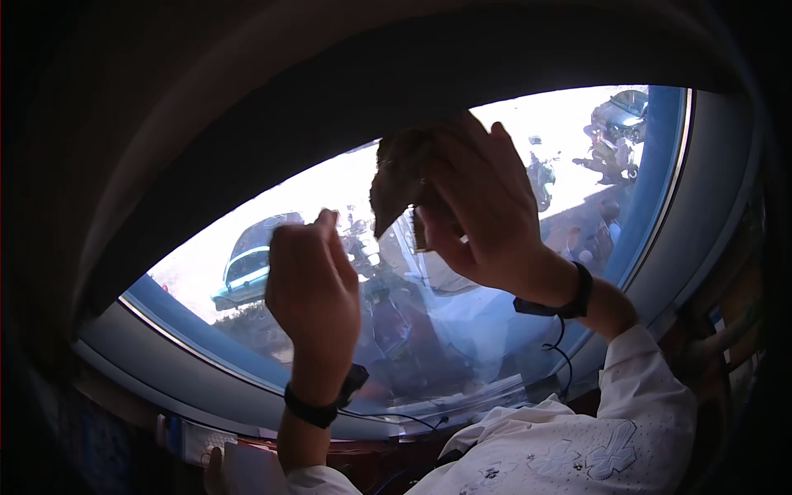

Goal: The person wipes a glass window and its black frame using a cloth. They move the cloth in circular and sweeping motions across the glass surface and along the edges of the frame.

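Observation:
Against the bright window, my right hand is raised with its fingers curled round a dark brown, ragged-edged piece, possibly cloth or hair. A small ridged strip shows by its thumb; I cannot make out what it is. To the left and a little lower, my left hand is closed, thumb and fingertips pressed together at the top. Anything in that pinch is too small or hidden to see. The two hands are apart. A black band circles the left wrist, and another black band the right.
A wide window with a blue frame fills the middle, with parked cars and motorbikes outside. Thin black cables hang by both wrists. Low at left lie a white sheet-like object and dim clutter. Dark shade covers the top.

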`<state>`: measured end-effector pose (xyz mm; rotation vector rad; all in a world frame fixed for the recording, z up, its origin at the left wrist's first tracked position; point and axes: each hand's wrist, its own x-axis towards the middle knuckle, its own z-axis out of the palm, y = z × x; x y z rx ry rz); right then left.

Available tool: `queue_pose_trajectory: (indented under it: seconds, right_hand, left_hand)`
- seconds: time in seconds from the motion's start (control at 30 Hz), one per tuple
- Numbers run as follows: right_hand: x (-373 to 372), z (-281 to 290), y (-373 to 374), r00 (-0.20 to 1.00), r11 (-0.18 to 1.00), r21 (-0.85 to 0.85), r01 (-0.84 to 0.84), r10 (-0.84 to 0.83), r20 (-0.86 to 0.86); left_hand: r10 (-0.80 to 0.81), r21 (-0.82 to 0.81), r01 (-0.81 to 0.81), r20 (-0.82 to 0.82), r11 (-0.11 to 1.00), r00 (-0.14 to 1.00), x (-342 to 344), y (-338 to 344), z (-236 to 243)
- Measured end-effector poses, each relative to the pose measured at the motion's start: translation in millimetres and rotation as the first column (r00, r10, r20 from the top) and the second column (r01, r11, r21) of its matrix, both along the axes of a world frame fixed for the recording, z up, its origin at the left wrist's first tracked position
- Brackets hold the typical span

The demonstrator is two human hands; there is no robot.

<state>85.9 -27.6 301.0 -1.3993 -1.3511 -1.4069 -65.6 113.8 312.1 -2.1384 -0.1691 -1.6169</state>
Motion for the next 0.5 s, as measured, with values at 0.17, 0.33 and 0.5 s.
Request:
queue_pose_trajectory:
  seconds: [0.17, 0.33, 0.5]
  right_hand:
    - [-26.9, 7.3, 38.3, 0.996, 0.992, 0.098, -0.076, 0.080, -0.037]
    - [3.3, 5.8, 4.2, 0.966, 0.979, 0.052, 0.198, -0.204, 0.162]
    - [71.7, -10.1, -68.3, 0.966, 0.928, 0.271, 0.257, -0.256, -0.042]
  left_hand:
    - [-0.085, -0.001, 0.085, 0.071, 0.996, 0.994, 2.4, 5.9, 2.0]
    - [-0.098, -0.011, 0.099, 0.067, 0.995, 0.993, 15.3, -2.4, -6.3]
    - [-0.023, 0.009, 0.022, 0.202, 1.000, 0.979, 2.1, 22.6, 7.6]
